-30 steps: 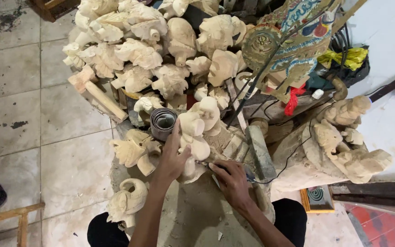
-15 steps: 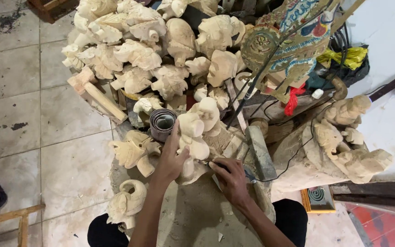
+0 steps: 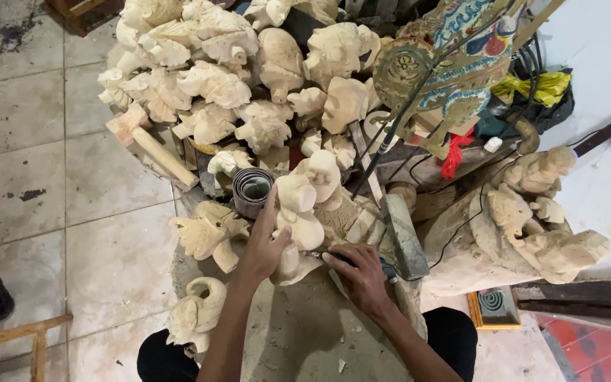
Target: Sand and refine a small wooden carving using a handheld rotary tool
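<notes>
Head view: left hand (image 3: 266, 244) wraps its fingers around the pale wooden carving (image 3: 298, 223) standing on the work block (image 3: 305, 332), while right hand (image 3: 358, 272) pinches a small carving tool (image 3: 319, 255) at its base. Best brace firmly, cut shallow.

Carving (image 3: 300, 221) under the left hand's fingers (image 3: 269, 212): pale cream, unpainted wood.
Roll (image 3: 252, 189) just beyond those fingertips: dark grey bands, possibly sandpaper.
Stacked carvings (image 3: 213, 85) beyond: same pale cream.
Painted figure (image 3: 454, 64) far right of the fingers: gold, blue and red ornate patterning.
Floor tiles (image 3: 58, 212): mottled grey-beige.
</notes>
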